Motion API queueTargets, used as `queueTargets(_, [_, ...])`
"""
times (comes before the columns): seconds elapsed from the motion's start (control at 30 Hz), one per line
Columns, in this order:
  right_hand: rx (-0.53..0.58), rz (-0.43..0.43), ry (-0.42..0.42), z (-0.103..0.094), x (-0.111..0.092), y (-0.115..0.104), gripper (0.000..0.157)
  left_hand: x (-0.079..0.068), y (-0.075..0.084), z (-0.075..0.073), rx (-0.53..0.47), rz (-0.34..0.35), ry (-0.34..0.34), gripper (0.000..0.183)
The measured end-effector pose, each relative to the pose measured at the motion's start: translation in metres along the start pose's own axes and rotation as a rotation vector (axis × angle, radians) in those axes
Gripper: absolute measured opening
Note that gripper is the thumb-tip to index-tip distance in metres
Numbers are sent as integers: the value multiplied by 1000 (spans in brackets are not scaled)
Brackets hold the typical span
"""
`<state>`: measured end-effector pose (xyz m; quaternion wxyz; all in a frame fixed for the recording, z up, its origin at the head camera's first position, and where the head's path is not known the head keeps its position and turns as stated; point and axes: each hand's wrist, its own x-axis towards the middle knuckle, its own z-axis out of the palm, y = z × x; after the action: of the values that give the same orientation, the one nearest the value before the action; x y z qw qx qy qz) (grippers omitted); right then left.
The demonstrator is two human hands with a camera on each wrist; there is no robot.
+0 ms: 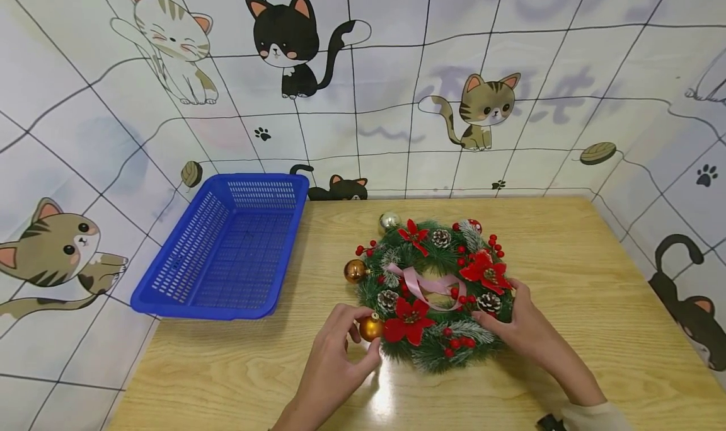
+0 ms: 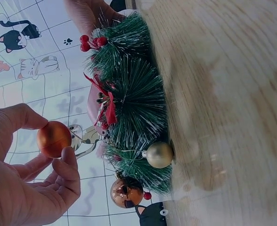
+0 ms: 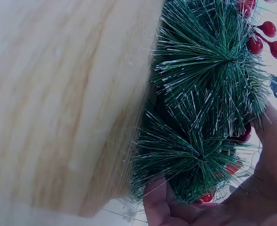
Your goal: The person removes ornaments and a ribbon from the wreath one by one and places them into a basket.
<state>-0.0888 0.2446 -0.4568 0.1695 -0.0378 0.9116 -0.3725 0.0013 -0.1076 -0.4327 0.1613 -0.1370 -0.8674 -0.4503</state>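
A green Christmas wreath (image 1: 428,352) lies flat on the wooden table, dressed with red poinsettias (image 1: 409,321), pinecones (image 1: 440,237), red berries and a pink ribbon (image 1: 416,286). My left hand (image 1: 340,358) pinches a matte orange-gold bauble (image 2: 53,139) between thumb and fingers at the wreath's near left edge. In the left wrist view a thin strand runs from this bauble toward the greenery. A shiny copper bauble (image 1: 355,271) and a pale gold bauble (image 1: 389,222) sit along the left rim. My right hand (image 1: 524,330) grips the wreath's right side, thumb on top, as the right wrist view (image 3: 251,188) shows.
A blue plastic basket (image 1: 278,273) with slotted walls stands at the left of the table (image 1: 595,280). Behind and on both sides rise walls covered in a white cat-print sheet (image 1: 391,78). A small dark object (image 1: 550,422) lies by the right sleeve.
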Motion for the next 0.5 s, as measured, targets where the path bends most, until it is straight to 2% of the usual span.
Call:
queueTargets(0.2, [1, -2, 19, -3, -1, 3, 116, -1, -2, -1, 18, 30, 27, 47])
queueTargets(0.5, [98, 43, 46, -5, 1, 5, 114, -1, -4, -3, 20, 32, 44, 48])
